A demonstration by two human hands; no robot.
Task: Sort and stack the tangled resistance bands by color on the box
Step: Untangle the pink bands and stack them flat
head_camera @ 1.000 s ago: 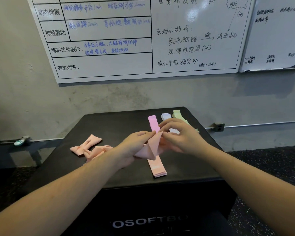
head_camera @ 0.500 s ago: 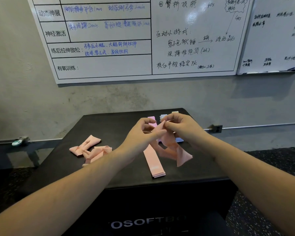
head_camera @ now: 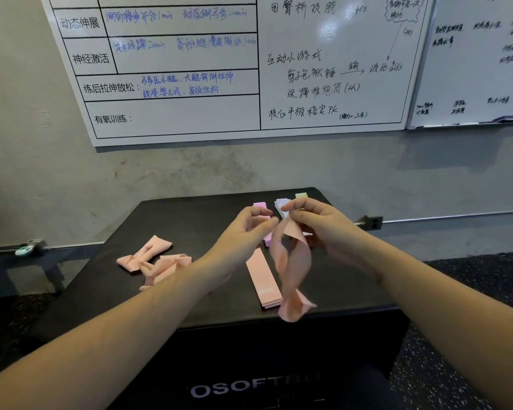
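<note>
Presently catalogued, one peach resistance band [head_camera: 290, 261], held above the black box [head_camera: 190, 220] at its upper end. That end is pinched between thumb and fingertips of the left hand [head_camera: 246, 232] and of the right hand [head_camera: 317, 223], the two pinches set close together. Below them the band hangs free in a twisted loop, and its lower fold reaches down in front of the box's near edge.

Sorted items on the box top: a flat peach stack [head_camera: 262, 282] lying lengthwise just left of the hanging band; a pink stack [head_camera: 261, 207], a lavender stack [head_camera: 280, 204] and a pale green stack [head_camera: 301, 195] towards the far edge, all partly hidden by the hands. Unsorted: a tangled peach bundle [head_camera: 151, 258] at the left of the box, well apart from the stacks.

Handling, as judged: the band is taken to be light, limp and elastic, without stiffness of its own, so no shape is kept unless it is laid flat. Some grip is expected from the fabric-like surface; breakage is not a concern. The twist is best removed by holding the two layers of the top edge apart and letting the loop unwind. For laying down, a hold at each end is advised, so that the band goes flat onto the peach stack.
</note>
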